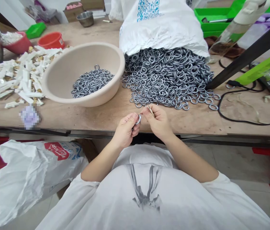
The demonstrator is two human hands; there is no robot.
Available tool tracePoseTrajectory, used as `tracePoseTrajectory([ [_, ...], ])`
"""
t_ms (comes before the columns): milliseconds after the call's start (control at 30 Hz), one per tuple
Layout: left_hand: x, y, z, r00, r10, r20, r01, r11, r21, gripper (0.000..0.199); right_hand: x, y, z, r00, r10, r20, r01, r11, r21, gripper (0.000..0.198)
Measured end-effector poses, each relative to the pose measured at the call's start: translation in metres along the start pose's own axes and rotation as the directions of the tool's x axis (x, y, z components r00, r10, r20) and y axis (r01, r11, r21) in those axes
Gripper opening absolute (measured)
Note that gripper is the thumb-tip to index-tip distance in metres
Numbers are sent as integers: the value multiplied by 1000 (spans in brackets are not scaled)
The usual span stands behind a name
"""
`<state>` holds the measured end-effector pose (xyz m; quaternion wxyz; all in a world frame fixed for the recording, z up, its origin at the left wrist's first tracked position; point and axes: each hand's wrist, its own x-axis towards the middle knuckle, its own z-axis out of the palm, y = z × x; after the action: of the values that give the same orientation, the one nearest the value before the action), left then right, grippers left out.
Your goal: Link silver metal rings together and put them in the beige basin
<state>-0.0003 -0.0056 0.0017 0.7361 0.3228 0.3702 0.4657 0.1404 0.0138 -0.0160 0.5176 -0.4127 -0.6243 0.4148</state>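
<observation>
My left hand (125, 130) is closed around a silver-grey ring (138, 119), gripped between thumb and fingers near the table's front edge. Just to its right, my right hand (160, 124) pinches a thin, pale stick (151, 111) that looks wooden. The two hands are close together, fingertips a short gap apart. Beyond them spreads a big pile of loose grey rings (165, 76), spilling from the mouth of a white sack (163, 32). A beige basin (84, 101) to the left holds more rings of the same kind.
White strip-like pieces (24, 75) lie heaped on the left of the wooden table (82, 119). Behind them stand a red bowl (50, 41) and a metal bowl (85, 19). A black post (247, 54) and black cable (242, 122) are on the right. Below left sits a white bag (34, 172).
</observation>
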Motion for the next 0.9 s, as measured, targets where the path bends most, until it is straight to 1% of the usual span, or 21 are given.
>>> tracePoseTrajectory([
  [67,-1,1,0,999,22,-23,-22,1000,-20,51,-3,-3,-3,997,-71,42,76,990,-116,47],
  [133,-1,1,-1,997,37,-65,-40,998,-44,50,-7,-8,-5,980,-155,122,181,952,-248,48],
  [200,-1,0,-1,995,38,-94,-44,997,-60,50,-10,-11,-5,965,-195,176,245,910,-335,48],
  [300,-1,-2,-2,995,36,-93,-44,996,-79,49,-13,-14,-3,958,-213,192,274,878,-394,50],
  [367,0,-2,-3,996,34,-78,-41,995,-87,50,-14,-15,-1,957,-206,205,275,873,-403,50],
  [467,1,-1,-6,998,22,-61,-28,996,-86,51,-11,-12,0,958,-159,238,240,899,-367,49],
  [533,1,-1,-8,999,14,-44,-18,996,-82,51,-5,-4,-1,970,-103,221,179,917,-358,49],
  [600,-1,-1,-10,1000,-1,2,1,998,-64,52,5,6,-5,992,-18,123,63,923,-380,50],
  [633,-2,-1,-11,999,-14,30,15,999,-52,52,10,11,-7,998,33,44,-14,923,-385,52],
  [667,-3,-1,-11,998,-25,51,27,999,-43,53,14,14,-8,997,71,-25,-75,923,-377,54],
  [700,-4,-2,-12,998,-33,59,35,999,-40,53,16,16,-9,993,93,-67,-110,933,-342,56],
  [733,-4,-2,-13,998,-32,50,35,998,-45,53,17,15,-8,994,91,-55,-103,957,-272,55],
  [800,-3,-3,-14,1000,-8,-3,8,998,-62,52,16,10,-2,998,43,40,-39,994,-104,52],
  [833,-2,-4,-15,999,9,-33,-12,998,-66,51,15,6,3,995,17,101,-14,999,-33,51],
  [900,-1,-4,-18,998,33,-59,-37,997,-60,50,17,1,12,983,16,184,-25,999,44,48],
])
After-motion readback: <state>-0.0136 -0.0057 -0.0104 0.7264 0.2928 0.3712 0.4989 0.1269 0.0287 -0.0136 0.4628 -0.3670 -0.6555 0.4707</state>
